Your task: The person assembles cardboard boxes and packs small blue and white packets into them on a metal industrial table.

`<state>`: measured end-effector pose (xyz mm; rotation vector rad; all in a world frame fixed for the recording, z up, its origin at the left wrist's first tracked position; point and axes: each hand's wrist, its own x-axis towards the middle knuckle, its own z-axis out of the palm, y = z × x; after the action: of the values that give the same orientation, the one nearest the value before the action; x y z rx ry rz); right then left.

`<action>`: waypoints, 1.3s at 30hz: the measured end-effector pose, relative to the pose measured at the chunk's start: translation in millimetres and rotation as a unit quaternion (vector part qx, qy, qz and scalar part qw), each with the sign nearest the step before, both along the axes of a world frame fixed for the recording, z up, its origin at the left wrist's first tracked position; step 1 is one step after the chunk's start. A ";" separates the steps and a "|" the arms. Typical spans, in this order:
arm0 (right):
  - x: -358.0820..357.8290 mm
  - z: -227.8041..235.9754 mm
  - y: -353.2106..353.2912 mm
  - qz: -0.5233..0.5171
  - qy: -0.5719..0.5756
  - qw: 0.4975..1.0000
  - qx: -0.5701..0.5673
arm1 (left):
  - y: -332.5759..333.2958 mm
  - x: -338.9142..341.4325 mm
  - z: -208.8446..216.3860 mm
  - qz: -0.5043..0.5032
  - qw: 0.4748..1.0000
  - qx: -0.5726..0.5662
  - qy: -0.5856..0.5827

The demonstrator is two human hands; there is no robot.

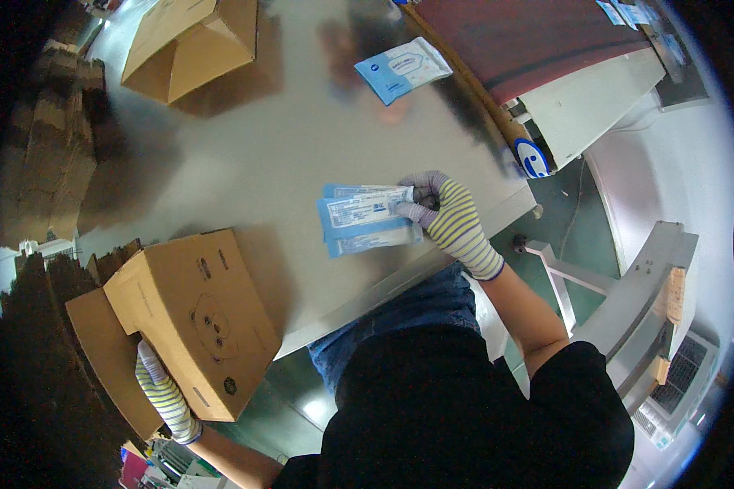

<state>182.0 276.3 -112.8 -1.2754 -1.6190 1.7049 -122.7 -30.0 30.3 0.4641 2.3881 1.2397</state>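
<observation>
Both my hands wear white knit gloves with yellow-green and dark stripes. Over the table's near edge, my right hand (447,213) pinches the right ends of several flat blue-and-white packets (363,213), fanned out to the left. At lower left stands a brown cardboard box (208,314) with its opening toward the left and a flap (110,359) folded out. My left hand (165,395) lies at that opening, between flap and box, fingers stretched along the cardboard. The inside of the box is hidden.
A soft blue-and-white pouch (404,69) lies on the grey table (302,147) at the far side. Another open carton (192,49) sits at far left, stacked cardboard (57,147) beside it. A dark red conveyor belt (538,41) runs at far right; a white metal frame (628,310) stands right.
</observation>
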 end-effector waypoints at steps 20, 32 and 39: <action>0.2 -3.9 -8.4 0.012 0.014 1.000 -0.003 | -12.1 -10.3 -5.3 -0.013 1.000 -0.021 0.000; -3.0 -0.5 -8.7 0.018 0.020 1.000 -0.016 | 5.1 9.1 -3.9 0.026 0.997 0.006 0.074; 2.8 -3.5 -15.1 0.042 -0.034 0.997 0.052 | 8.0 7.3 -8.7 0.020 0.996 0.001 0.083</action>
<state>184.8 261.2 -116.3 -1.2427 -1.8004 1.6186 -115.5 -22.0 21.7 0.5425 2.5466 1.2645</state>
